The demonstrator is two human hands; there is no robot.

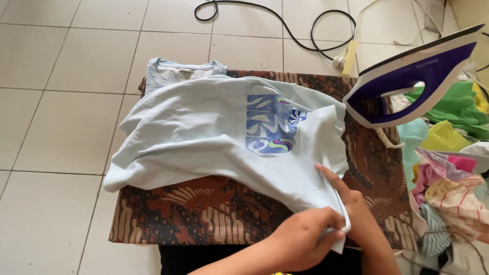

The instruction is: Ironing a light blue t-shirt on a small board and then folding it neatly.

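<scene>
A pale blue t-shirt [204,132] with a blue printed square lies spread across a brown patterned cloth [204,211] on the floor. My left hand [305,237] pinches the shirt's near right edge at the bottom of the view. My right hand [351,203] grips the same edge from the other side, its fingers pointing toward the shirt's middle. A purple and white iron [407,76] stands tilted at the right end of the cloth, apart from both hands.
A pile of colourful clothes [453,168] fills the right side. Black and white cords [326,30] and a plug strip lie on the white tiled floor [61,102] behind the cloth.
</scene>
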